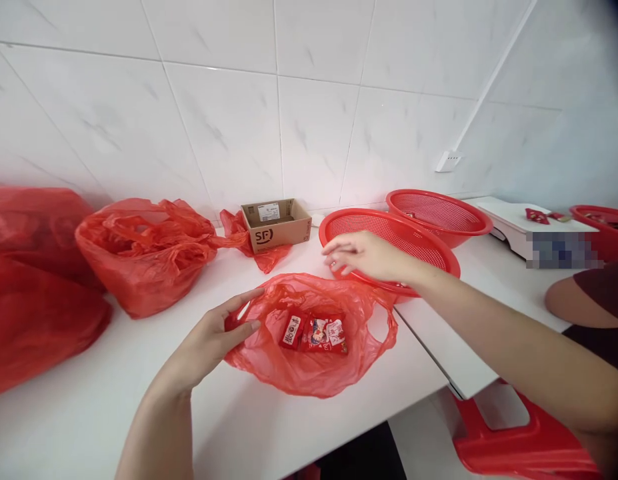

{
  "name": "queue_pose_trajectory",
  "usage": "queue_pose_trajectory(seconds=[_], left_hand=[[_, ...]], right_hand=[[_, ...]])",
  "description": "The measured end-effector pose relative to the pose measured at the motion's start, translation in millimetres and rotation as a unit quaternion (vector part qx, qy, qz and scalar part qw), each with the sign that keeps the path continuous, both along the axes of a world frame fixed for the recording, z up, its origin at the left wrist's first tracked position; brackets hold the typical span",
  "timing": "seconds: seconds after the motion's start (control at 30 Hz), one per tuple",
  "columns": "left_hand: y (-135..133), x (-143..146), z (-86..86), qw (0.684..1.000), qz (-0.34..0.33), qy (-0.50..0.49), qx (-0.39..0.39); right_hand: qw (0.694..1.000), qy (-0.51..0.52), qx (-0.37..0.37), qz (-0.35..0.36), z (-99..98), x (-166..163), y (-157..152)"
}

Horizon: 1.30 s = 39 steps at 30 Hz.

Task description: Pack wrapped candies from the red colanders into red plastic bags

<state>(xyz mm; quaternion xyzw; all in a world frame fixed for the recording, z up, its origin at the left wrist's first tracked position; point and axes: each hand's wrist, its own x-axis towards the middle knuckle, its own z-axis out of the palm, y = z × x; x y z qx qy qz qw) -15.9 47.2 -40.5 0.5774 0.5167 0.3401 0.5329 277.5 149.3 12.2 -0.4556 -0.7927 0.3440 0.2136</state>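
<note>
A red plastic bag (313,380) lies spread on the white table with its mouth up. Inside it are red printed packets (326,335) with white lettering. My left hand (216,337) grips the bag's left edge between thumb and fingers. Over the near-left rim of a red perforated basket (436,257) hovers my right hand (361,257), a little behind the bag. Its fingers are slightly bent and apart, and I see nothing in them. My right hand and forearm hide part of the basket's inside.
Filled red bags (149,267) stand at left. A cardboard box (283,230) sits by the tiled wall, on another red bag. Behind the near basket is a second basket (439,207). At right are a white device (519,220) with small packets on it, another person's arm (583,300) and a red stool (523,440).
</note>
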Motion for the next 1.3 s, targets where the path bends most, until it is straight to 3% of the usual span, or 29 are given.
queue_pose_trajectory(seconds=[0.07, 0.1, 0.2, 0.3, 0.4, 0.53, 0.67, 0.77, 0.9, 1.07, 1.2, 1.3], left_hand=[[0, 2, 1.7, 1.000, 0.010, 0.004, 0.002], [0, 2, 2.8, 1.000, 0.016, 0.007, 0.000], [-1, 4, 6.5, 1.000, 0.028, 0.008, -0.007], [-2, 6, 9.0, 0.999, 0.041, 0.000, -0.011], [-1, 8, 9.2, 0.999, 0.045, -0.020, -0.019], [1, 10, 7.3, 0.998, 0.066, -0.004, 0.004], [1, 11, 7.9, 0.994, 0.111, 0.006, -0.005], [-1, 13, 10.2, 0.991, 0.134, -0.006, -0.009], [-2, 15, 10.1, 0.990, 0.140, -0.008, -0.001], [0, 11, 5.6, 0.992, 0.127, 0.002, 0.012], [-2, 1, 3.3, 0.998, 0.054, -0.019, 0.007], [-3, -5, 1.4, 0.999, -0.005, -0.032, -0.002]], right_hand=[[0.990, -0.109, 0.082, -0.044, -1.6, 35, 16], [0.975, -0.193, 0.087, -0.069, -6.4, 54, 24], [0.911, -0.394, -0.062, -0.105, -30.8, 105, 44], [0.892, -0.417, -0.143, -0.094, -53.4, 131, 51], [0.906, -0.383, -0.156, -0.086, -60.0, 132, 50], [0.939, -0.295, -0.163, -0.064, -45.3, 123, 50], [0.986, -0.023, -0.158, -0.043, -18.8, 110, 47], [0.972, 0.153, -0.168, -0.050, -0.1, 92, 36], [0.961, 0.204, -0.182, -0.046, 14.1, 64, 18], [0.939, 0.264, -0.217, -0.029, 16.0, 34, -2], [0.922, 0.310, -0.228, 0.034, 17.0, 12, -21], [0.927, 0.283, -0.233, 0.080, 13.5, -6, -38]])
